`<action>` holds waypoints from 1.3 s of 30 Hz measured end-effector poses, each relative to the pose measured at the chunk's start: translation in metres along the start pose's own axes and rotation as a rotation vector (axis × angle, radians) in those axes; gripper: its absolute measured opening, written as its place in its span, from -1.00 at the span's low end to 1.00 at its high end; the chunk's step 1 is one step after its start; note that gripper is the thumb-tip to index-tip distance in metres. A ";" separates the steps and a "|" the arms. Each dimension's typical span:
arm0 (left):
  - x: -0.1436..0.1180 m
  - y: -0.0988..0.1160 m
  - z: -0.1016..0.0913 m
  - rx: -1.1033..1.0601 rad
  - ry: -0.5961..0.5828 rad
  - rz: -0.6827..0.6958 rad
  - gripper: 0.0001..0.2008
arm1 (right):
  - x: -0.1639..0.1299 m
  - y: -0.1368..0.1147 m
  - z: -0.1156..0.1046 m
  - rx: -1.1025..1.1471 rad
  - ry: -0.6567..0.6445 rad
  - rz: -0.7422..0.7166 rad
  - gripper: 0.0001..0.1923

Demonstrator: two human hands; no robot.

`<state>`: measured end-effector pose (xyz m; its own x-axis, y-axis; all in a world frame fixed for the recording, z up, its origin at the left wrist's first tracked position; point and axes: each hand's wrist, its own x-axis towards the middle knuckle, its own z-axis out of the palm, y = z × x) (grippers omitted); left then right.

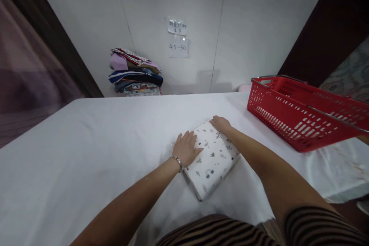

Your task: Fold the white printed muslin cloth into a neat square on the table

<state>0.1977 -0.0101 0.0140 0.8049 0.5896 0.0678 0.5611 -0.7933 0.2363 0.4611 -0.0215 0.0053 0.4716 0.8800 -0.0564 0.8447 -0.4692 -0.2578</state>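
A folded white cloth [215,157] printed with small grey-green and brown figures lies on the white-covered table, turned at an angle to me. Across its left side rests my left hand [186,149], fingers stretched out and flat, a silver bracelet on the wrist. My right hand [221,124] is at the cloth's far corner, its fingers bent over the edge. The right fingertips are partly hidden.
A red plastic basket [294,111] with metal handles stands at the table's right. Behind the far edge, a stack of folded fabrics [135,73] leans by the wall. Two handwritten paper signs [178,48] are on the wall. A pinkish curtain [29,65] hangs at left.
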 end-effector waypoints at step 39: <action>0.017 -0.016 0.031 0.086 -0.078 -0.048 -0.29 | -0.113 0.045 0.006 -0.114 -0.015 -0.212 -0.38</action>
<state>0.2079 0.0080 -0.0189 0.7872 0.6165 -0.0176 0.6114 -0.7763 0.1532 0.4444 -0.1419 -0.0059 0.2773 0.9604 -0.0273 0.9480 -0.2781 -0.1545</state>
